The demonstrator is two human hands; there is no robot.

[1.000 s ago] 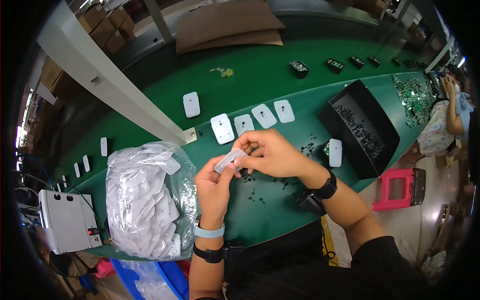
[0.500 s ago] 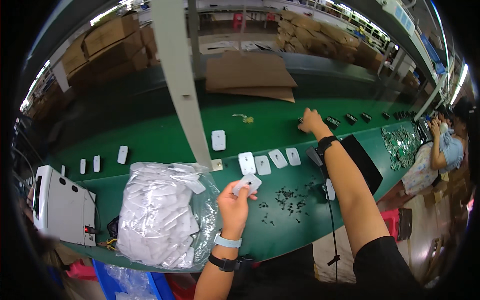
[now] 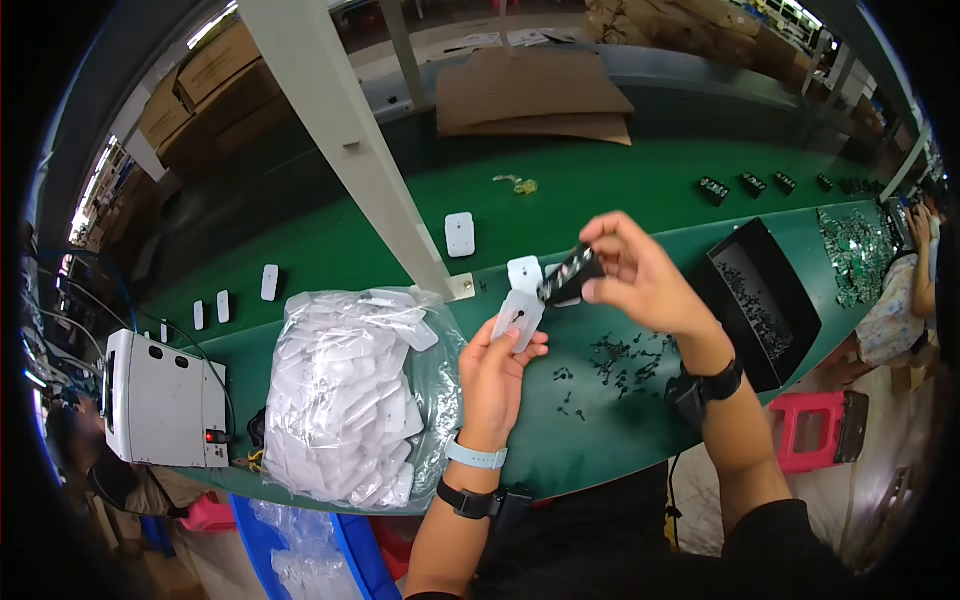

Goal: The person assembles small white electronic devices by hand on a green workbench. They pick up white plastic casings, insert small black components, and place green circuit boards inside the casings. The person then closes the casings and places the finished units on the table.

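Observation:
My left hand (image 3: 492,385) grips a white plastic cover (image 3: 518,318) with a small black part lying on it. Just right of it, my right hand (image 3: 645,285) pinches a black housing (image 3: 572,272), tilted, with what looks like a circuit board inside. The housing's near end is close to the white cover; whether they touch I cannot tell. Another white cover (image 3: 523,270) lies on the bench behind, and more are partly hidden by the housing. Small black parts (image 3: 625,362) are scattered on the bench below my right hand.
A clear bag (image 3: 345,400) of white covers stands left of my left hand. An open black box (image 3: 765,310) holds small black parts. Black housings (image 3: 713,190) and white units (image 3: 459,235) sit on the green belt. A post (image 3: 350,140) rises nearby. A person works beside the circuit boards (image 3: 855,255).
My right hand has come back from the belt with a black housing, up to the white cover in my left hand. The view has shifted, showing more of the black box.

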